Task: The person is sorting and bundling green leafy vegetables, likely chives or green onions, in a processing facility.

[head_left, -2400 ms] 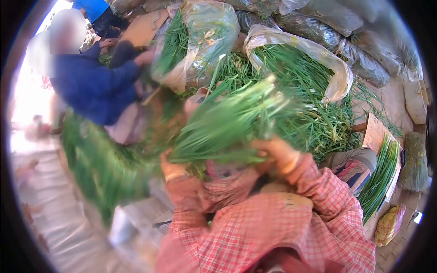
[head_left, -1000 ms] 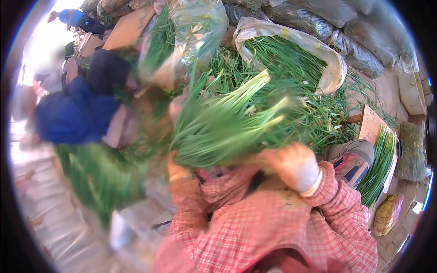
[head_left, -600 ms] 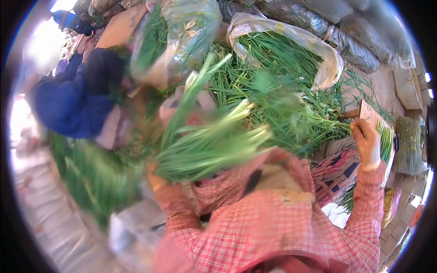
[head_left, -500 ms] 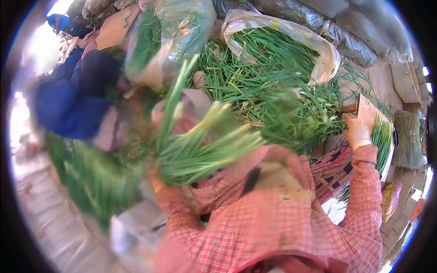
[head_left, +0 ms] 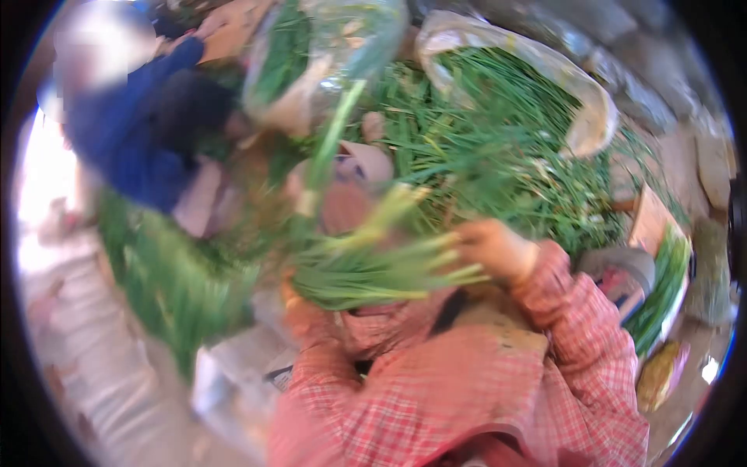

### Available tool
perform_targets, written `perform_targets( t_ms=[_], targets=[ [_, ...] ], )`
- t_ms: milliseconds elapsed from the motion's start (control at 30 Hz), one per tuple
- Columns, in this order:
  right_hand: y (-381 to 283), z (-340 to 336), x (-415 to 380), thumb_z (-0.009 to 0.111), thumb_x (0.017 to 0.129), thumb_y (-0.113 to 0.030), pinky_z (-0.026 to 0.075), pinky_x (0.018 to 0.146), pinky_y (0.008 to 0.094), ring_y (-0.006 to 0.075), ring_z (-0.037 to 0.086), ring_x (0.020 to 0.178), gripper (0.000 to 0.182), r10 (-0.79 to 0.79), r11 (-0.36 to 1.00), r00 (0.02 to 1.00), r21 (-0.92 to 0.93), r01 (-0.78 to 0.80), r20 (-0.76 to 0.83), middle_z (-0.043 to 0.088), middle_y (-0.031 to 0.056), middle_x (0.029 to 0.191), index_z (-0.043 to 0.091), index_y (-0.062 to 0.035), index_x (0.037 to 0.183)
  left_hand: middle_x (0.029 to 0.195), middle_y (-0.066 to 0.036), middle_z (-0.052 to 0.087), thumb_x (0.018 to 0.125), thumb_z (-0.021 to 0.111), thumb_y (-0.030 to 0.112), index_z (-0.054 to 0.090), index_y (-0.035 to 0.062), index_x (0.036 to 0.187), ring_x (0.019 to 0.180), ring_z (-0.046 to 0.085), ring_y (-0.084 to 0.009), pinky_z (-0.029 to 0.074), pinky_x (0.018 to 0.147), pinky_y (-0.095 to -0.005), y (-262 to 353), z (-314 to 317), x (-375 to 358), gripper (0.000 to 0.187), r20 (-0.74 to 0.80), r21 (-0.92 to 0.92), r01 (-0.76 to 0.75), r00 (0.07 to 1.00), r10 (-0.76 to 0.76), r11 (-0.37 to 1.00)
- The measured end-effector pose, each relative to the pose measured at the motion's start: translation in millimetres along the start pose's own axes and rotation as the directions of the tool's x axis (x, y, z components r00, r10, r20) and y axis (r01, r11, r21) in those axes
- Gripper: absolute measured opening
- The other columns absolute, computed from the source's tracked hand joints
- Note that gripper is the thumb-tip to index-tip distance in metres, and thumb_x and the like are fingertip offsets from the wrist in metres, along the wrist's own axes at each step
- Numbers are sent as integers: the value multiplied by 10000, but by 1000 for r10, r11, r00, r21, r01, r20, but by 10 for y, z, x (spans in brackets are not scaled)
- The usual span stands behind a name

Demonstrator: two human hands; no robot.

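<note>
Head view, and the left hand [head_left: 299,300] has its grip closed on the leafy end of the greens [head_left: 362,272], a blurred bunch held in front of the checked shirt [head_left: 436,389]. Right hand [head_left: 494,249] is up at the pale stem ends; whether its grip is apart or together, I cannot tell. Loose leaves [head_left: 498,171] lie beyond, 2 plastic bags [head_left: 595,124] [head_left: 381,39] of greens behind them, and 1 co-worker in blue [head_left: 124,148] sits at left.

The loose bunch of long, thin green leaves with pale stalk ends [head_left: 362,276] fans out before you, ends rightward and upward
</note>
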State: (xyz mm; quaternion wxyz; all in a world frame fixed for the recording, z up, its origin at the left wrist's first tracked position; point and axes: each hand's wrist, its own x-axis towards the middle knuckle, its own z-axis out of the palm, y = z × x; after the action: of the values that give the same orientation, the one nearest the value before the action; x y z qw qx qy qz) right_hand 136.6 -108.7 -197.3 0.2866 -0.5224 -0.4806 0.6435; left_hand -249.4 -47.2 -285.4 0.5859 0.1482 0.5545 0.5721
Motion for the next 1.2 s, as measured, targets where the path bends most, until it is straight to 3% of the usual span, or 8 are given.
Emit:
perform_targets(
  t_ms=[200,267,333,533,800,967,1033,1200],
  targets=[
    [450,-1505,-787,608,756,-234,416,489,264,161,514,522,171,-9,914,779,-320,-247,-627,564,38,651,643,-69,786,707,-17,495,862,465,231,471,94,802,674,484,-161,443,718,-303,167,67,25,150,-20,-82,-53,998,52,995],
    [918,-2212,-1098,624,732,-199,470,613,343,260,577,685,180,39,135,711,-702,-700,-702,609,81,841,634,-71,859,687,-10,486,869,462,238,465,101,780,658,475,-154,440,711,-298,218,61,58,164,-19,-95,-70,997,69,993],
    [213,-1699,-938,647,696,-129,460,757,399,316,566,881,264,-430,67,745,-841,-537,-510,594,110,1014,611,-76,953,667,-2,477,876,459,244,459,108,757,642,467,-147,437,705,-293,263,72,104,181,-15,-108,-83,997,81,991],
    [-1062,-196,96,638,735,-209,428,825,368,307,554,935,381,-544,586,837,-684,433,64,599,138,981,566,-62,1079,607,21,450,898,450,264,441,129,690,592,442,-126,428,685,-278,399,225,56,248,12,-108,-123,992,125,987],
    [-541,-808,-246,640,729,-109,452,595,356,296,569,646,95,-348,725,920,-674,141,-182,591,128,713,627,-34,785,551,45,336,916,452,209,373,149,631,528,359,-93,360,578,-245,368,-215,570,302,8,-263,-56,998,60,963],
    [-63,-1502,-668,646,716,-151,421,807,374,281,549,904,295,-40,26,872,-872,-488,-489,601,102,951,592,-66,994,549,41,280,907,474,172,341,142,629,510,313,-90,309,534,-233,345,-64,691,310,219,-455,84,975,20,887],
    [-170,-1350,-382,648,705,-137,373,897,377,280,494,1034,416,-338,502,871,-851,-154,-357,564,101,1081,547,-89,1106,549,39,285,903,481,156,335,140,628,510,310,-89,291,522,-222,446,225,518,311,90,-420,18,996,22,907],
    [-771,-744,497,662,731,-199,410,846,404,292,534,973,372,-643,521,728,-833,187,-239,594,116,1007,564,-109,1078,544,40,274,905,478,150,347,134,631,504,290,-84,290,505,-217,588,355,512,305,113,-333,-82,986,126,939]
  ],
)
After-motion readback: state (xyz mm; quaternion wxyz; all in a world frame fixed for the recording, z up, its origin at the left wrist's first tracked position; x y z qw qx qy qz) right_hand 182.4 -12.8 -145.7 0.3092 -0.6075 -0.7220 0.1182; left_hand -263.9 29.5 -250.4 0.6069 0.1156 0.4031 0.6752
